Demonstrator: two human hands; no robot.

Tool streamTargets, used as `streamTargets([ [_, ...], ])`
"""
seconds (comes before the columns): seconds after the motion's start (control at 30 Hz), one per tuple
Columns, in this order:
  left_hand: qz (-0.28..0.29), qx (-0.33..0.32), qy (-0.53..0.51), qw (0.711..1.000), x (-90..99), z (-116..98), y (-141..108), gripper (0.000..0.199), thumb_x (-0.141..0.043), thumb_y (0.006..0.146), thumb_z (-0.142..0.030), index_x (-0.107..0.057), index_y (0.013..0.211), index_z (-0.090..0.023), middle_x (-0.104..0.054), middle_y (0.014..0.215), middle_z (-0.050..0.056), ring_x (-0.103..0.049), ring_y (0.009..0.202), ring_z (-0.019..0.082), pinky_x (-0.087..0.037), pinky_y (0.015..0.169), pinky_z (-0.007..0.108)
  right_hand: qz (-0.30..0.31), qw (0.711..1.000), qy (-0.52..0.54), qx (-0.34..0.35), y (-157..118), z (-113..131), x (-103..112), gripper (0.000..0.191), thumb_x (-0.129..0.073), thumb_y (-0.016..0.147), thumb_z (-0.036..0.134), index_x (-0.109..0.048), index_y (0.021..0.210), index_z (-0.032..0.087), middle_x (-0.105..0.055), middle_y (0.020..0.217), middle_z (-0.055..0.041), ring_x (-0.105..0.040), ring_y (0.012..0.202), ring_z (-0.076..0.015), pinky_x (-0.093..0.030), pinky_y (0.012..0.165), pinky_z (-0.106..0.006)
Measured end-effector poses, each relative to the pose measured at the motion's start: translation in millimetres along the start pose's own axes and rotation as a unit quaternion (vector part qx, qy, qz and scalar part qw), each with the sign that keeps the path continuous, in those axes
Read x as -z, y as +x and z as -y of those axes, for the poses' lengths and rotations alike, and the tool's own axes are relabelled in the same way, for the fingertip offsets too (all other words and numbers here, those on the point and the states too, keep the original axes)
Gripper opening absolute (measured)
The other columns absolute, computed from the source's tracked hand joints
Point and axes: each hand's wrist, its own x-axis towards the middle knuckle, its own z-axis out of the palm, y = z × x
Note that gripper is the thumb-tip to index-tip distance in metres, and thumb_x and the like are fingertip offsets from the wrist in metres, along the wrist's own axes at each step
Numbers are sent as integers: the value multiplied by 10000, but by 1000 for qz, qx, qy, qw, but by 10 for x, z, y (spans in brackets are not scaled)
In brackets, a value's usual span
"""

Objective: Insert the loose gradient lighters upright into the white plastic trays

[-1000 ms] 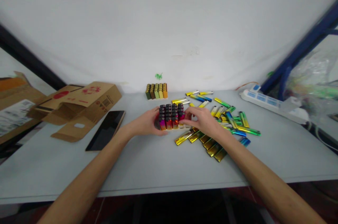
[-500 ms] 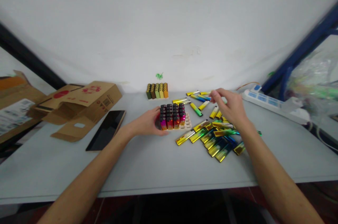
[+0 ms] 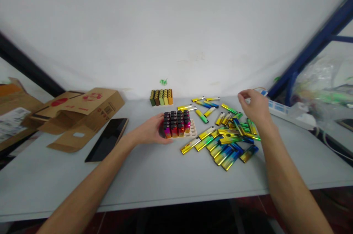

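Observation:
My left hand (image 3: 150,130) grips the left side of a pale slotted tray (image 3: 193,129), thumb at the front and fingers behind. Upright lighters (image 3: 173,129) with black tops and purple, red and orange bodies fill most of it; slots at its right end show bare. Over the right edge of a loose pile of shiny yellow, green and blue lighters (image 3: 224,153), my right hand (image 3: 255,106) is raised with its fingers curled together. Whatever may be between those fingertips is hidden.
Behind the tray stands a block of green, brown and yellow lighters (image 3: 161,98). On the left lie an opened cardboard box (image 3: 91,106) and a dark tablet (image 3: 107,139). A white power strip (image 3: 292,113) with a cable lies at the right, near a blue frame post (image 3: 311,46).
My right hand has moved right, away from the tray and the middle of the loose lighters. My left hand keeps its hold on the tray. The whole view has shifted slightly.

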Motion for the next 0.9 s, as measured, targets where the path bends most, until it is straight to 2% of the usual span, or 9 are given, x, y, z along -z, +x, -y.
streamTargets([
  [0.1, -3, -1, 4, 1000, 14, -31, -2, 727, -932, 749, -459, -678, 1382, -206, -737, 1408, 116, -705, 1296, 345, -550, 1184, 445, 47, 999, -13, -22, 15, -186, 19, 202, -622, 956, 294, -776, 992, 170, -831, 947, -150, -770, 900, -322, -594, 879, -456],
  [0.23, -8, -10, 9, 1000, 30, -79, 6, 654, -921, 759, -408, -690, 1341, -220, -750, 1386, 95, -713, 1273, 330, -549, 1187, 449, 142, 989, -19, -34, 17, -325, -2, 227, -701, 926, 290, -807, 1072, 151, -852, 1016, -150, -799, 930, -316, -618, 908, -445],
  [0.4, -23, -8, -4, 1000, 41, -78, 8, 692, -916, 761, -430, -674, 1371, -211, -749, 1399, 100, -714, 1272, 326, -552, 1187, 456, 271, 961, -50, -35, -14, -301, -104, 260, -749, 949, 298, -836, 1128, 132, -860, 1121, -181, -822, 992, -329, -631, 920, -427],
  [0.5, -23, 9, -10, 1000, 46, -80, 3, 692, -918, 761, -424, -669, 1371, -214, -764, 1371, 95, -728, 1246, 323, -573, 1157, 445, 312, 947, -68, -32, -33, -242, -179, 253, -764, 951, 276, -845, 1147, 138, -863, 1118, -185, -828, 994, -333, -633, 919, -413],
  [0.6, -21, 16, 0, 1000, 41, -78, 1, 686, -920, 754, -410, -672, 1362, -214, -767, 1358, 97, -729, 1239, 323, -579, 1149, 438, 311, 947, -70, -39, -47, -214, -229, 201, -760, 949, 255, -849, 1099, 154, -868, 1067, -185, -829, 965, -339, -636, 895, -411],
  [0.73, -24, 0, 13, 1000, 22, -51, 3, 647, -908, 755, -377, -679, 1335, -205, -757, 1371, 110, -718, 1251, 322, -561, 1176, 448, 255, 966, -28, -40, -51, -202, -234, 161, -755, 927, 234, -832, 1044, 156, -856, 1059, -194, -817, 915, -339, -640, 910, -456],
  [0.83, -24, -2, 16, 1000, 11, -38, 2, 671, -912, 746, -371, -667, 1346, -199, -740, 1402, 126, -701, 1290, 332, -542, 1204, 466, 190, 979, 67, -45, -44, -114, -218, 243, -768, 913, 312, -807, 1105, 170, -845, 1094, -171, -797, 872, -308, -649, 887, -479],
  [0.9, -24, -3, 17, 1000, 9, -41, -1, 683, -915, 741, -364, -666, 1354, -193, -736, 1405, 128, -696, 1303, 334, -536, 1214, 463, 146, 974, 162, -63, -44, 8, -210, 344, -813, 871, 420, -786, 1123, 187, -836, 1104, -150, -785, 851, -287, -659, 829, -461],
])
